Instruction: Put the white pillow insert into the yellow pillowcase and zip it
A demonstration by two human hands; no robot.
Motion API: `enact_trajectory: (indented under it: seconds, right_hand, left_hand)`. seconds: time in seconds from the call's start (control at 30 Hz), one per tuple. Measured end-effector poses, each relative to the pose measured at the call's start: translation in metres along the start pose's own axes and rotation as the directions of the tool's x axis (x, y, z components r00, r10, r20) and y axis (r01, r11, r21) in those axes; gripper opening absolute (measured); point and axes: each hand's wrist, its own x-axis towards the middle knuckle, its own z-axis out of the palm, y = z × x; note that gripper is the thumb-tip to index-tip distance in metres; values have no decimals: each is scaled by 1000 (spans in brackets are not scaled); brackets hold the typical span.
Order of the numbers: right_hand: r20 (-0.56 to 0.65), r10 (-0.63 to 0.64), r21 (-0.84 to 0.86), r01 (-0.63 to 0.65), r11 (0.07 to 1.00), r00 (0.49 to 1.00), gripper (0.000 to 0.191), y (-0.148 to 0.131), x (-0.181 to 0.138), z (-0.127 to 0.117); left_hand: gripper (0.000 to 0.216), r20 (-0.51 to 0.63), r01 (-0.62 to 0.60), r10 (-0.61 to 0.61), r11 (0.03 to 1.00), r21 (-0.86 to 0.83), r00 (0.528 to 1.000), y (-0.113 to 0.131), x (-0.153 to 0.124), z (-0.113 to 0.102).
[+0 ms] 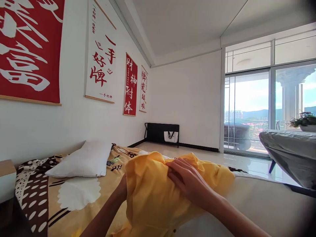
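A bunched yellow cloth (153, 191) is raised in front of me over the bed, folded and creased. My right hand (186, 174) lies across its top, fingers bent and pinching the fabric. At the cloth's left edge, my left hand (123, 186) goes behind or into the fabric, so its fingers are hidden. The right part of the cloth spreads toward a pale, soft-looking surface (259, 197) at the lower right; I cannot tell whether that is a pillow or bedding.
A white pillow (82, 161) rests on the patterned bedspread (55, 194) against the left wall. A bedside cabinet (7, 181) stands at far left. A black folded frame (158, 133) with a white bag (171, 136) leans at the back. A grey chair (288, 151) is at right.
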Motion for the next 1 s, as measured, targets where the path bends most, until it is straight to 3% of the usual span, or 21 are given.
enact_trajectory:
  seconds: [0.07,0.17,0.23,0.3,0.43,0.57,0.67,0.73,0.87,1.0]
  right_hand:
    - [-72,28,38,-25,999,997,14,-9,7,11]
    - [-226,0,98,23,995,974,16,-19,15,26]
    - [-280,-70,69,93,993,957,20,-22,18,32]
    - [-258,-186,-61,176,982,948,24,-21,20,32]
    - [-130,-346,-305,294,906,929,25,-12,25,18]
    - [-77,-382,-346,335,877,921,29,-3,24,5]
    - [-103,-387,-347,332,877,916,31,3,16,3]
    - [-147,-377,-315,318,894,914,31,6,8,0]
    - [-110,-246,-113,234,966,963,32,6,8,-15]
    - [28,44,27,-45,999,999,27,-5,32,-25]
  left_hand:
    - [35,161,-190,160,962,195,974,13,-5,3]
    - [23,369,-457,303,760,463,879,34,-15,12]
    - [20,391,-481,299,684,548,870,43,-20,15]
    - [22,394,-456,262,697,554,881,46,-20,13]
    - [28,344,-350,202,821,452,917,42,-9,-3]
    - [32,288,-291,209,916,276,934,36,0,-12]
    - [37,214,-302,281,951,68,936,36,2,-7]
    - [35,175,-260,267,963,-65,948,39,2,-1]
    - [15,246,-51,125,957,-287,961,46,2,11]
    - [10,254,-18,118,932,-363,960,42,2,18]
